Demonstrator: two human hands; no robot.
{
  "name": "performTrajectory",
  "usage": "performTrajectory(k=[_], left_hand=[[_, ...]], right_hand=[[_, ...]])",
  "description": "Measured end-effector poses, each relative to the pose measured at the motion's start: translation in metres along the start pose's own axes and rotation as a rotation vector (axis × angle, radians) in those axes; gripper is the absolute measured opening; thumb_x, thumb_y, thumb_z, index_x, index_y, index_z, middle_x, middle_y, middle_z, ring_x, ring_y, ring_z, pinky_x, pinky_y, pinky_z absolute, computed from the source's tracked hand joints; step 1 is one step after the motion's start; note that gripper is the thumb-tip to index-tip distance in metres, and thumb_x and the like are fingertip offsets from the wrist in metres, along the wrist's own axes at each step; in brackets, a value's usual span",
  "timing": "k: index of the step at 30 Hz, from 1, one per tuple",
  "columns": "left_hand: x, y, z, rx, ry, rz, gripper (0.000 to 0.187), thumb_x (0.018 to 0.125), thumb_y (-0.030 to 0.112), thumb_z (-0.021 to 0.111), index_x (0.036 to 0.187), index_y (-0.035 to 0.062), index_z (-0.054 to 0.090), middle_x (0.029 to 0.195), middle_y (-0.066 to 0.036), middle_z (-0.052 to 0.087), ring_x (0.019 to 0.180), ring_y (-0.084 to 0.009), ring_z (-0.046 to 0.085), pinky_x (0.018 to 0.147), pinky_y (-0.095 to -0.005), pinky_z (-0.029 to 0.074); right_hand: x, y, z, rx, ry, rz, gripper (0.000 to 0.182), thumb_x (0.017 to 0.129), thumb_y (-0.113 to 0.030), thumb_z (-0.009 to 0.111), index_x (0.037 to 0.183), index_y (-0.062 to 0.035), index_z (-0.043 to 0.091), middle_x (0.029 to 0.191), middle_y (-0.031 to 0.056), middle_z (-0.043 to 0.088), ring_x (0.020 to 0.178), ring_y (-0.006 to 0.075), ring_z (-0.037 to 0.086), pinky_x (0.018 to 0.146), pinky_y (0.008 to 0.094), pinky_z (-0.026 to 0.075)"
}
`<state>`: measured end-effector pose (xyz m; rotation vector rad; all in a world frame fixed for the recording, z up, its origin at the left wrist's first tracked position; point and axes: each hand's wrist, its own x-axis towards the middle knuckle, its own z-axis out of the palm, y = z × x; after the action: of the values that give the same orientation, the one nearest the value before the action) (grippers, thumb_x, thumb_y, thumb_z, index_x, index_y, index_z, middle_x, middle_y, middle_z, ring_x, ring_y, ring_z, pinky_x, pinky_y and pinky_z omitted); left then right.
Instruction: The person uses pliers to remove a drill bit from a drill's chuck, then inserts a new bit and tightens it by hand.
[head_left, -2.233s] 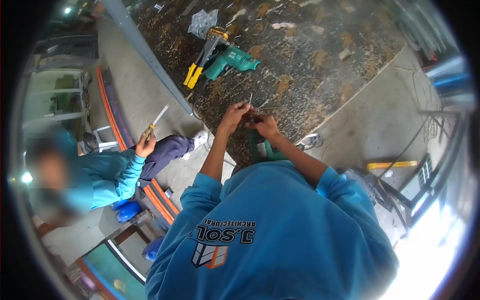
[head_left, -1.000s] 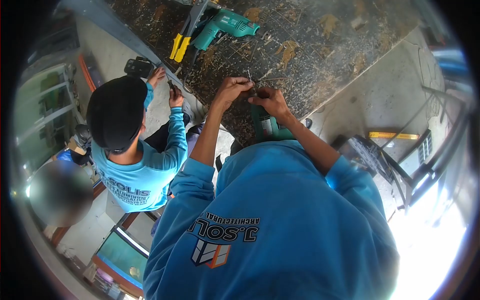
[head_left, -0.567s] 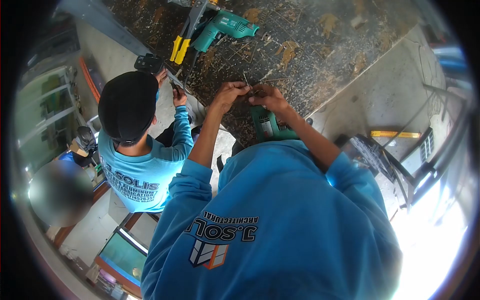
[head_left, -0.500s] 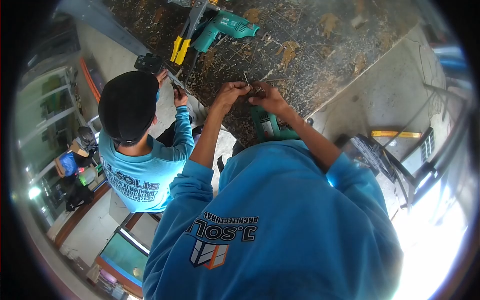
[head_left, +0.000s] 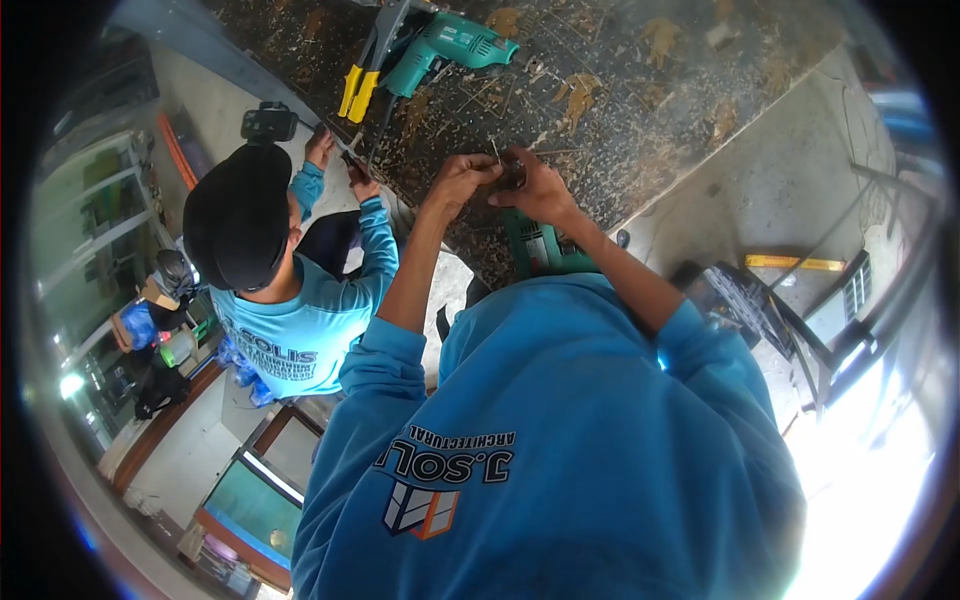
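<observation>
My left hand (head_left: 465,184) is closed in a pinch above the near part of a dark, scuffed worktop (head_left: 640,130). A thin, pale rod-like piece (head_left: 495,149) stands up from its fingertips; its exact kind is too small to tell. Close beside it, my right hand (head_left: 537,192) has its fingers curled toward the left fingertips, and whatever they grip is hidden. Below the right hand a green power tool (head_left: 540,248) lies at the worktop's near edge, partly covered by my hand and shirt.
Farther up the worktop lie a green drill (head_left: 455,52) and a yellow-handled hand tool (head_left: 360,95). At left, a co-worker in a black cap (head_left: 238,218) handles a thin tool by the worktop's edge. Metal frames (head_left: 800,320) stand at right.
The co-worker's head has shifted left and their hands have moved slightly. My hands stay close together, with the right fingers a little changed in pose and the thin piece more upright.
</observation>
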<state>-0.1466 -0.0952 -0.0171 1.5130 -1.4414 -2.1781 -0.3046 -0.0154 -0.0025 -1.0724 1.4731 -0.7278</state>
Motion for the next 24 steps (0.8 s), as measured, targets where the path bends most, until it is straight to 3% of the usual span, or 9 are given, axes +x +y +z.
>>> performTrajectory(k=[2,4,7,10,14,16,20,22,24], left_hand=[[-0.003,0.001,0.0,0.011,0.022,0.0,0.025,0.078,0.016,0.063,0.094,-0.0029,0.064,0.084,-0.006,0.063,0.082,-0.0121,0.056,0.076,-0.0242,0.041],[-0.004,0.009,0.002,0.038,0.01,0.012,0.025,0.078,0.016,0.063,0.094,-0.0031,0.063,0.085,-0.006,0.063,0.082,-0.0124,0.056,0.077,-0.0244,0.041],[-0.002,0.008,0.001,0.012,-0.017,0.004,0.023,0.079,0.015,0.063,0.093,-0.0032,0.063,0.086,-0.006,0.063,0.083,-0.0122,0.056,0.077,-0.0246,0.041],[-0.002,0.005,0.002,0.008,0.012,0.009,0.023,0.079,0.014,0.063,0.094,-0.0033,0.063,0.088,-0.006,0.063,0.084,-0.012,0.056,0.077,-0.0248,0.041],[-0.004,0.005,0.004,-0.014,0.007,0.014,0.022,0.08,0.014,0.062,0.094,-0.0031,0.063,0.088,-0.006,0.063,0.084,-0.0124,0.055,0.077,-0.025,0.041],[-0.008,0.008,0.007,-0.029,0.03,0.048,0.02,0.081,0.013,0.061,0.094,-0.0025,0.063,0.088,-0.005,0.062,0.084,-0.0118,0.055,0.075,-0.0251,0.042],[-0.007,0.009,0.006,-0.034,0.027,0.032,0.018,0.081,0.013,0.061,0.092,-0.002,0.063,0.086,-0.004,0.061,0.084,-0.011,0.055,0.075,-0.025,0.042],[-0.006,0.002,0.004,-0.058,-0.005,0.089,0.018,0.082,0.013,0.061,0.091,-0.0015,0.062,0.085,-0.003,0.061,0.081,-0.0099,0.054,0.073,-0.0248,0.042],[-0.007,0.0,0.007,-0.066,0.008,0.065,0.017,0.083,0.014,0.06,0.092,-0.0007,0.062,0.084,-0.003,0.061,0.081,-0.0102,0.053,0.074,-0.0258,0.041]], right_hand=[[0.006,0.011,-0.008,0.051,-0.051,-0.008,0.066,0.071,-0.023,0.071,0.124,0.0022,0.041,0.104,0.0133,0.058,0.096,0.0255,0.057,0.085,0.034,0.043],[0.006,0.015,-0.021,0.592,-0.309,0.155,0.071,0.066,-0.027,0.075,0.123,0.001,0.042,0.101,0.0116,0.059,0.088,0.0226,0.058,0.08,0.0326,0.045],[-0.003,0.012,-0.024,0.659,-0.245,0.173,0.07,0.065,-0.026,0.076,0.122,-0.0004,0.044,0.097,0.0111,0.06,0.083,0.0181,0.057,0.073,0.03,0.045],[-0.005,-0.007,-0.015,0.232,-0.125,0.124,0.061,0.073,-0.016,0.069,0.125,-0.0022,0.041,0.102,0.0127,0.058,0.088,0.0179,0.057,0.074,0.0302,0.045],[-0.006,-0.017,-0.014,0.018,-0.079,0.123,0.063,0.071,-0.017,0.071,0.125,-0.0023,0.041,0.105,0.0121,0.057,0.091,0.0181,0.056,0.076,0.0305,0.045],[0.004,0.009,-0.011,0.607,-0.21,0.119,0.071,0.063,-0.026,0.077,0.121,-0.0015,0.045,0.099,0.0123,0.06,0.089,0.0222,0.058,0.079,0.0326,0.046],[0.009,0.014,-0.008,0.76,-0.268,0.16,0.068,0.063,-0.026,0.077,0.12,-0.0017,0.046,0.099,0.0134,0.06,0.091,0.0229,0.058,0.079,0.0337,0.047],[0.001,-0.004,-0.004,-0.071,-0.044,0.045,0.065,0.07,-0.018,0.071,0.125,-0.0006,0.04,0.104,0.0123,0.058,0.093,0.0198,0.057,0.08,0.032,0.046],[-0.004,-0.019,-0.008,-0.088,-0.065,0.051,0.064,0.071,-0.015,0.069,0.125,-0.0005,0.039,0.105,0.0114,0.057,0.094,0.0197,0.056,0.082,0.0318,0.045]])
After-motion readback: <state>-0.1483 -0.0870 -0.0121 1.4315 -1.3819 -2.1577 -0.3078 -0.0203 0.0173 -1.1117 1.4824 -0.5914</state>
